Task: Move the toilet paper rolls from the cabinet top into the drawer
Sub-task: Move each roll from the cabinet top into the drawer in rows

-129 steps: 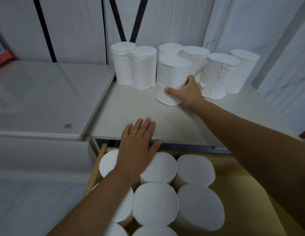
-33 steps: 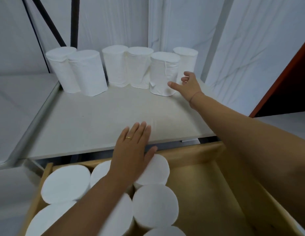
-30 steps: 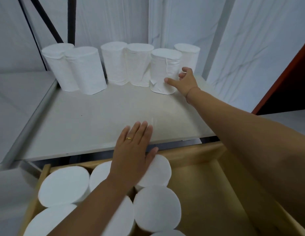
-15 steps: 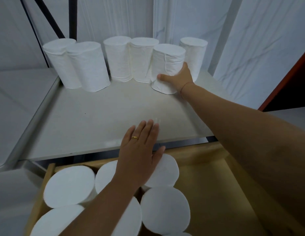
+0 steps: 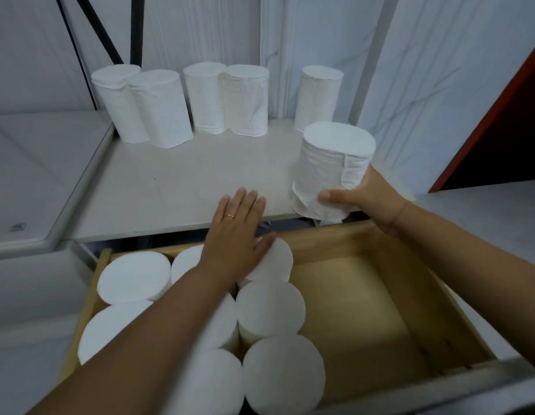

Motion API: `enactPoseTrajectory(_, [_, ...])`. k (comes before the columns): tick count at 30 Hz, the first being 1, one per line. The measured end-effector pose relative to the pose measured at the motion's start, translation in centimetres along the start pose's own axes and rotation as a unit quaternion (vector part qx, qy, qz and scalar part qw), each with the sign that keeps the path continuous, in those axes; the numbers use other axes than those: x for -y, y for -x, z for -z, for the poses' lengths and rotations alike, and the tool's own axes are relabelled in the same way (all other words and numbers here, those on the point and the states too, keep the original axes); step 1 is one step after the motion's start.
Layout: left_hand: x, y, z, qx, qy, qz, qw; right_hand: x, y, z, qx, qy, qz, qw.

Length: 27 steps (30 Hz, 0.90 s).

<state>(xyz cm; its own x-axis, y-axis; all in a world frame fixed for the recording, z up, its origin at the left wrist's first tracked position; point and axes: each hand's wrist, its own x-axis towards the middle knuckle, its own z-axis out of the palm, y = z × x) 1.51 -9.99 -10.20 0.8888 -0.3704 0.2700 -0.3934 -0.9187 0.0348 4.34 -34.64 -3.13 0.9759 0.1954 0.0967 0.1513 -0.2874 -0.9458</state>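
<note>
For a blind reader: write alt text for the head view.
The right hand grips a toilet paper roll at the front edge of the cabinet top, above an open wooden drawer. The left hand lies flat over upright rolls packed in its left half; five more rolls stand at the back.

A: Far row of toilet paper rolls (image 5: 230, 100): white paper, matt, soft texture. Near-right roll (image 5: 332, 163): wrap creased, edge loose. Drawer (image 5: 350, 295)?
B: Pale wood, smooth, matt. Cabinet top (image 5: 185, 187): smooth, faint sheen. Wall panels (image 5: 416, 70): marble-look, glossy. Ring (image 5: 229, 216): yellow metal, shiny.
</note>
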Motion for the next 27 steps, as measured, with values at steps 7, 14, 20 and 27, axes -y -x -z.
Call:
enactPoseTrajectory(7, [-2.6,4.9,-0.5,0.065,0.076,-0.039,0.994,-2.4,7.3,2.9,0.134,0.023,-0.079,0.988])
enactPoseTrajectory(14, [-3.0,5.5,-0.2,0.118,0.082,-0.034,0.989,-9.8,7.6,0.5,0.166,0.151,-0.164,0.961])
enactPoseTrajectory(20, [-3.0,5.6,-0.3,0.105,0.074,-0.034,0.991,-10.5,7.7,0.9,0.198,0.166,-0.262,0.930])
enactPoseTrajectory(27, [-3.0,5.5,-0.5,0.107,0.069,-0.037,0.991,-7.3,7.8,2.7,0.168,-0.161,-0.413,0.880])
